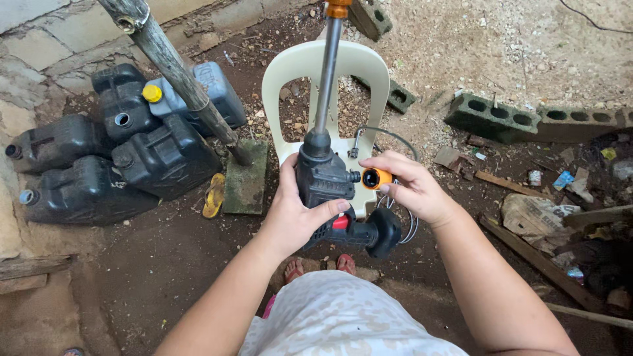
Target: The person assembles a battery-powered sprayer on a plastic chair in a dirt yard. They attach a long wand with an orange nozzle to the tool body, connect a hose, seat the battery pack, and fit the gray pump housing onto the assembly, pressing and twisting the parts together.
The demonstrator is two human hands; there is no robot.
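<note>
At the centre of the frame, the left hand was wrapped around the dark body of a handheld spray gun, its fingers closed on the housing with the thumb lying across the side just above a red trigger. The gun's handle ended in a rounded black base toward the lower centre. From the top of the body a long grey metal lance rose toward the top edge of the frame, ending in an orange nozzle.

The right hand sat just right of the gun, its fingers pinched on an orange hose connector that stuck out from the side of the body. A thin grey hose looped behind that hand.

Behind the gun stood a cream plastic chair, its back reaching toward upper centre. In the left of the frame lay a cluster of dark plastic jerrycans, one with a yellow cap. A rough wooden pole slanted from the upper left down to a mossy concrete block, with a yellow sandal beside it. Grey hollow blocks lay in the upper right on bare dirt ground. The person's feet in red sandals showed at lower centre.
</note>
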